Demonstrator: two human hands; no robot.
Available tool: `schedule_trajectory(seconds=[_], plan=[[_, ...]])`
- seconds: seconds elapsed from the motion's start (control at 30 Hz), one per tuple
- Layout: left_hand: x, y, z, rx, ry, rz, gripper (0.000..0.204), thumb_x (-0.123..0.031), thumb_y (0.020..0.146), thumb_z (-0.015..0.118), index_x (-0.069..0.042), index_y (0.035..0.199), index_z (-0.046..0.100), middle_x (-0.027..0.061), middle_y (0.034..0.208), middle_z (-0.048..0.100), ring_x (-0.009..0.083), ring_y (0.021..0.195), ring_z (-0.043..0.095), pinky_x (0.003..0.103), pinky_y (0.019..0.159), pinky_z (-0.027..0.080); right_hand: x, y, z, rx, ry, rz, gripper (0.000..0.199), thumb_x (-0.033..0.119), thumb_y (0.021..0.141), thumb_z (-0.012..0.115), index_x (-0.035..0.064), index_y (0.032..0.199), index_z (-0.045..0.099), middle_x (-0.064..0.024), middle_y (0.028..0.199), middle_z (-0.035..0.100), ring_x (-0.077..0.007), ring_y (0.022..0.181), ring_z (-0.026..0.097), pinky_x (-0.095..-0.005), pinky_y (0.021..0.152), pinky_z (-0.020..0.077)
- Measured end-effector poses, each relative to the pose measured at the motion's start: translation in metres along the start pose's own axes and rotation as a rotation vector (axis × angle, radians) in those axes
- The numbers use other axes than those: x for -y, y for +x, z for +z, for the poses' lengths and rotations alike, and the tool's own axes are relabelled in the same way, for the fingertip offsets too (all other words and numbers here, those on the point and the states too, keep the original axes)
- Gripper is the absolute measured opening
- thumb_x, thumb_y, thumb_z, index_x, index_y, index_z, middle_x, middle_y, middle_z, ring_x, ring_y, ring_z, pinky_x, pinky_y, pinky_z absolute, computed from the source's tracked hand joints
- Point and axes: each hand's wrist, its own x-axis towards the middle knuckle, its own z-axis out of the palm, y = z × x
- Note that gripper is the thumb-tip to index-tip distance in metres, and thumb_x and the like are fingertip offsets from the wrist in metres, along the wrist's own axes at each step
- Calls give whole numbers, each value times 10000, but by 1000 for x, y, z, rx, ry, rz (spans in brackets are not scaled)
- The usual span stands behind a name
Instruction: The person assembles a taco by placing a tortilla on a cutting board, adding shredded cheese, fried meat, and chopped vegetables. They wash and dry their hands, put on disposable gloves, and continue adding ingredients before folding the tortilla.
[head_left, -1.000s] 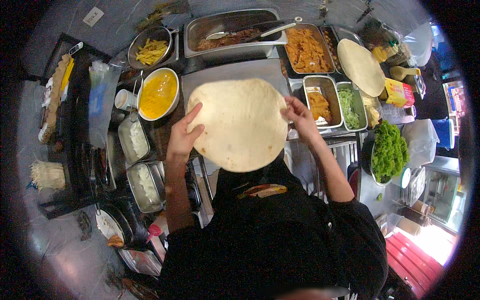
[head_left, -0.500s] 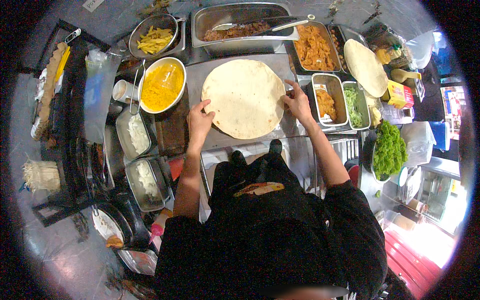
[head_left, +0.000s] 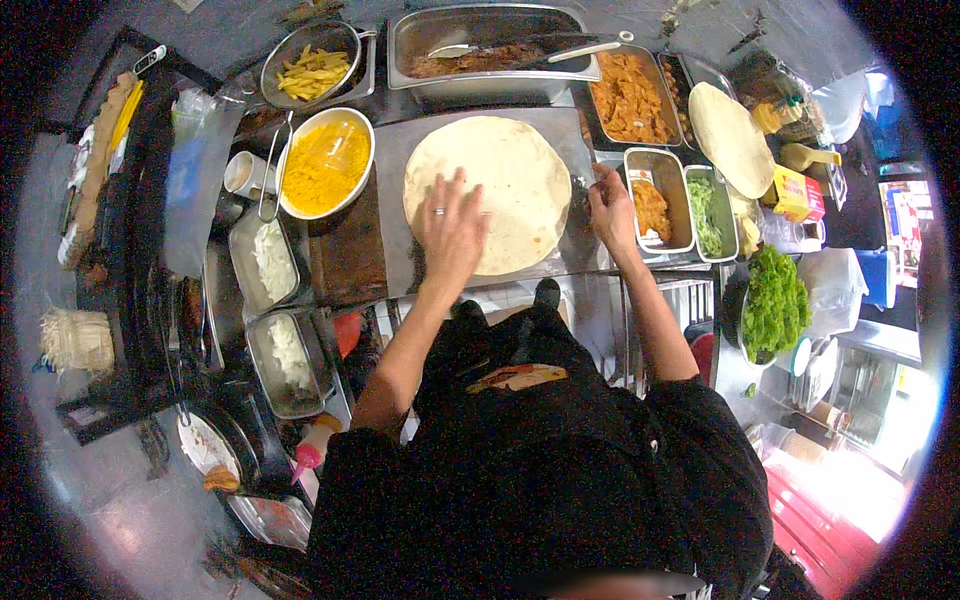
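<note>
A large round flatbread lies flat on the metal work surface in front of me. My left hand rests over its left part with the fingers spread, holding nothing. Just off the bread's right edge is my right hand. Its fingers are partly bent and apart, with nothing visible in them. Close to that hand stands a metal tray of orange-brown filling. A bowl of shredded yellow cheese sits to the left of the bread, with tongs leaning at its rim.
Behind the bread is a deep metal pan of browned meat with tongs across it. A tray of orange meat, shredded greens, a second flatbread and lettuce stand right. Fries and white-filled trays stand left.
My left hand has moved from the bread's left edge onto its top, fingers spread. My right hand has let go of the right edge and shifted slightly right. The bread lies in about the same place.
</note>
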Motion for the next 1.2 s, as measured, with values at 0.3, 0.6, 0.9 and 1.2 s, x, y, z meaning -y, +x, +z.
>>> schedule_trajectory(seconds=[0.3,0.6,0.9,1.2], plan=[[-4,-9,31,58,101,11,840,-762,777,492,-275,1457,416,162,1565,243,510,1422,121,737,1063,28,35,-17,-9,70,264,-9,407,48,907,542,81,1312,528,-146,1141,633,-209,861,649,-337,787,518],[-11,-13,-10,-259,-357,-82,587,-541,791,672,-143,1217,606,154,1359,466,390,1283,402,568,1049,287,90,-15,6,-11,173,-362,488,-25,912,520,84,1384,463,-158,1247,575,-222,944,621,-336,772,519],[-12,-51,-129,-714,-458,-339,227,-110,757,781,-57,831,572,109,944,565,281,924,596,380,811,491,84,-30,45,404,247,-169,445,145,943,596,114,1377,503,-133,1315,564,-207,964,623,-300,705,527],[-47,-162,-101,-546,-337,-583,193,-149,784,757,-74,945,681,115,1000,635,283,939,635,368,794,517,89,-43,64,666,270,-371,403,92,913,601,100,1314,562,-113,1261,608,-195,940,644,-336,768,538]])
